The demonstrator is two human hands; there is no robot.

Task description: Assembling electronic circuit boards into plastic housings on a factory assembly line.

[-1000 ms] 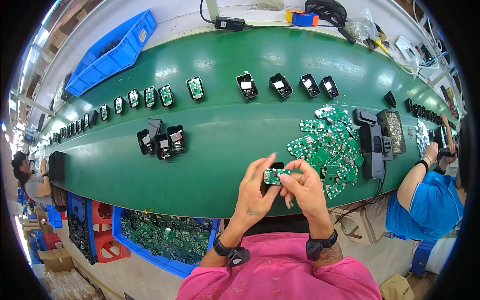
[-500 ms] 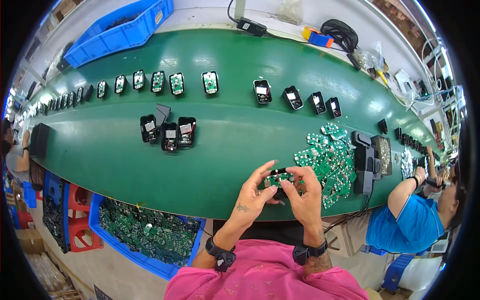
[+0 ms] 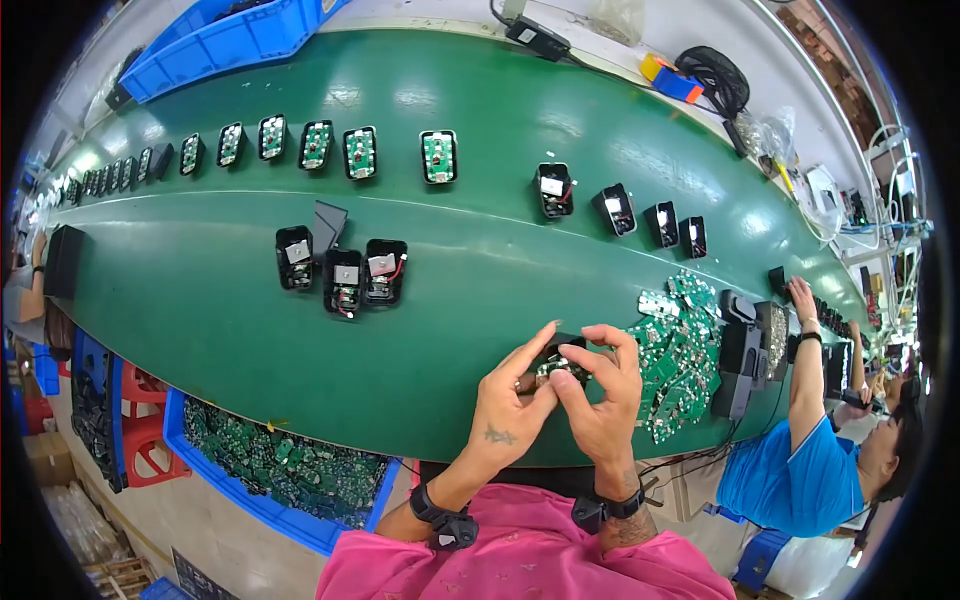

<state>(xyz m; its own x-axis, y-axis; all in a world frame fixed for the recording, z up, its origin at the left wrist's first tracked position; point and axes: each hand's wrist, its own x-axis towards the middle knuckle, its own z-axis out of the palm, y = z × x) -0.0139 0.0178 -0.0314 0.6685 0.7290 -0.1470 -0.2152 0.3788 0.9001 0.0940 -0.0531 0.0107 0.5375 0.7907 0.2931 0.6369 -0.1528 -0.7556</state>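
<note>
Your left hand (image 3: 508, 415) and right hand (image 3: 604, 400) gripped a black plastic case (image 3: 560, 344), fingers curled around it, with a partly hidden green circuit board (image 3: 551, 371) against it at your fingertips; a heap of flat green boards (image 3: 685, 355) lay right of your fingers, three black plastic shells (image 3: 343, 278) well to their left

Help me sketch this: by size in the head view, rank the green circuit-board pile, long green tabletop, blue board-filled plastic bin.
Long green tabletop
Blue board-filled plastic bin
Green circuit-board pile
</note>
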